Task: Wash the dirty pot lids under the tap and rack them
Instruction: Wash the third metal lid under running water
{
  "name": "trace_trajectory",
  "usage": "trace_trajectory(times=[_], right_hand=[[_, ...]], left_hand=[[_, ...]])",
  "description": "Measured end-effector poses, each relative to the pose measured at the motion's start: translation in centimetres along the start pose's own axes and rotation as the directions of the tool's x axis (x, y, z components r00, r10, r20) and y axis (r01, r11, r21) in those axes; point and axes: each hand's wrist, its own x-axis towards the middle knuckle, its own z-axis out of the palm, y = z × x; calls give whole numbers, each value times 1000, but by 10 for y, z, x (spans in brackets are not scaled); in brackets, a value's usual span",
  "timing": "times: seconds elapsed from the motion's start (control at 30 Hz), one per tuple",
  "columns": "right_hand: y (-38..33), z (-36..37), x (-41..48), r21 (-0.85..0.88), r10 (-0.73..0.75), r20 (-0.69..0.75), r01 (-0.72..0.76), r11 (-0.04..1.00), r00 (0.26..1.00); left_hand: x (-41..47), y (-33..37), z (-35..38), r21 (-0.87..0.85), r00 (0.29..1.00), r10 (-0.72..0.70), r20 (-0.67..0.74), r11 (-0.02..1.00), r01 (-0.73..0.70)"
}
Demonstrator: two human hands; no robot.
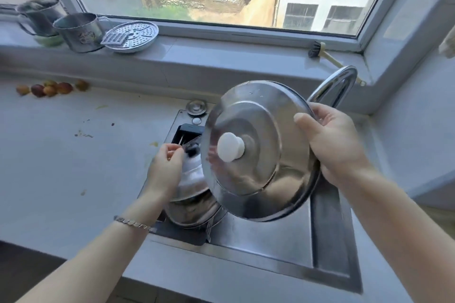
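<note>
My right hand point(331, 145) grips the rim of a large steel pot lid point(261, 174) with a white knob, holding it tilted above the sink point(325, 236). The curved tap point(337, 83) rises just behind that lid. My left hand point(167, 167) pinches the dark knob of a second steel lid point(192, 177) that lies over a pot or bowl point(192, 211) at the sink's left side. Most of the second lid is hidden behind the first.
Grey counter point(73, 155) to the left bears a few food scraps and several small fruits point(51, 87). On the windowsill stand two steel mugs point(78, 32), a perforated steamer plate point(133, 35) and a brush point(320, 51). The wall corner closes in at right.
</note>
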Motion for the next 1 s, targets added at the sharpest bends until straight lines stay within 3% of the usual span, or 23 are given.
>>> trace_trajectory(times=[0.17,0.33,0.5,0.6,0.7,0.77,0.87,1.0], right_hand=[[20,66,12,142,191,-1,-189,972,982],[76,130,21,31,412,-42,-411,911,910],[121,165,27,-67,489,-87,-495,866,868],[134,173,32,-132,531,-72,-536,834,844],[136,175,37,-314,504,-32,-487,815,863],[135,178,36,-535,426,23,-349,770,904],[129,183,34,-824,395,48,-187,534,917],[122,184,30,-935,390,96,-52,352,916]], left_hand=[[27,-22,-36,-77,996,-90,-16,993,88],[55,-67,-51,-11,965,-253,67,967,254],[81,-114,-53,172,887,-438,146,894,413],[90,-129,-46,176,865,-470,177,880,442],[92,-139,-41,171,842,-507,182,860,481],[93,-146,-40,202,837,-512,193,856,477],[94,-155,-41,238,837,-519,177,847,475],[92,-157,-50,185,847,-516,129,852,490]])
